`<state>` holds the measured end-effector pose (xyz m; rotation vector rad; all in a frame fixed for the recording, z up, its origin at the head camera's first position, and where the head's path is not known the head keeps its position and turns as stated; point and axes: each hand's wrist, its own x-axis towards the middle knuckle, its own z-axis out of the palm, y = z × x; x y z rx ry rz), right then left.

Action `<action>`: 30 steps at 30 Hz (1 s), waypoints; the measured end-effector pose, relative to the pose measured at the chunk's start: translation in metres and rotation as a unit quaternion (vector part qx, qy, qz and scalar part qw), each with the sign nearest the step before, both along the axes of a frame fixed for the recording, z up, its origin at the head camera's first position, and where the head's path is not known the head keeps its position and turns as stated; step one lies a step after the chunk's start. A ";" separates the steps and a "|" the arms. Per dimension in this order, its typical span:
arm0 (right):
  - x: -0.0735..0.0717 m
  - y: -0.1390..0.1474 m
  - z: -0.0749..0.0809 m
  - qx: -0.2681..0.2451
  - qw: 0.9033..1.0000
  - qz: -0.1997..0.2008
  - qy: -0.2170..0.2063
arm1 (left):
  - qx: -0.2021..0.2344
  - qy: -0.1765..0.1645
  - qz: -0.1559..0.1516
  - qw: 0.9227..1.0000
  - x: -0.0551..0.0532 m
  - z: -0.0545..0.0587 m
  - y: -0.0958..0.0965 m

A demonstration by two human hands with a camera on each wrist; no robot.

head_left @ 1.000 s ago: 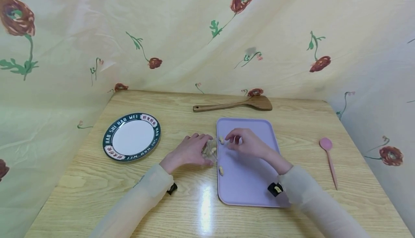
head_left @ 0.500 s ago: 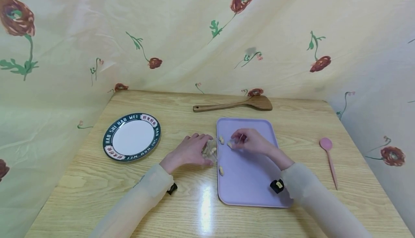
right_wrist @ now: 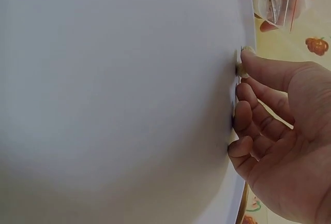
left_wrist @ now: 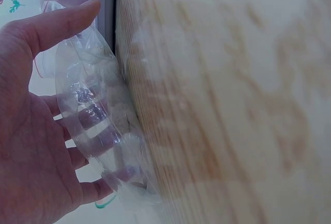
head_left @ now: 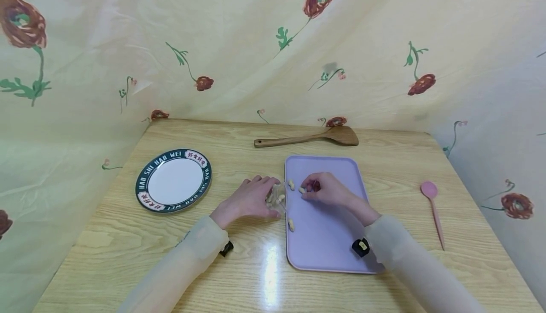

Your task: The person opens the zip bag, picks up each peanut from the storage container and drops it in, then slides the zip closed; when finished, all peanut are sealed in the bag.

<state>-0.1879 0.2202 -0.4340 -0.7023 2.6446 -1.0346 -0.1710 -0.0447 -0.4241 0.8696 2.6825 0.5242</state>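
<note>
My left hand (head_left: 251,198) rests at the tray's left edge, thumb and fingers curled round a clear zip bag (head_left: 277,199). Pale peanuts show through the plastic of the bag (left_wrist: 106,87) in the left wrist view. My right hand (head_left: 327,190) is low over the purple tray (head_left: 328,251), with a peanut (head_left: 302,190) pinched between thumb and index finger. That peanut (right_wrist: 241,70) is partly hidden by the thumb in the right wrist view. Along the tray's left side lie two more peanuts, one further back (head_left: 291,184) and one nearer (head_left: 291,224).
A white plate (head_left: 172,183) with a dark green patterned rim sits on the left of the wooden table (head_left: 230,275). Behind the tray lies a wooden spatula (head_left: 307,138). To the right is a pink spoon (head_left: 432,204). A flowered cloth hangs behind.
My right hand moved a little right, then back left and down, and a peanut now shows at its fingertips on the tray. My left hand and the bag have stayed in place.
</note>
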 end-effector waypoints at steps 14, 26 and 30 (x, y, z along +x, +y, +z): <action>0.001 -0.002 0.000 0.002 1.000 -0.001 -0.003 | 0.002 0.003 0.000 1.000 0.000 0.000 0.001; 0.003 -0.001 0.017 -0.011 1.000 0.001 0.006 | 0.004 0.011 -0.001 1.000 0.001 0.000 0.001; 0.003 -0.003 0.023 -0.012 0.999 0.024 0.042 | 0.003 0.014 -0.002 1.000 0.001 0.000 0.001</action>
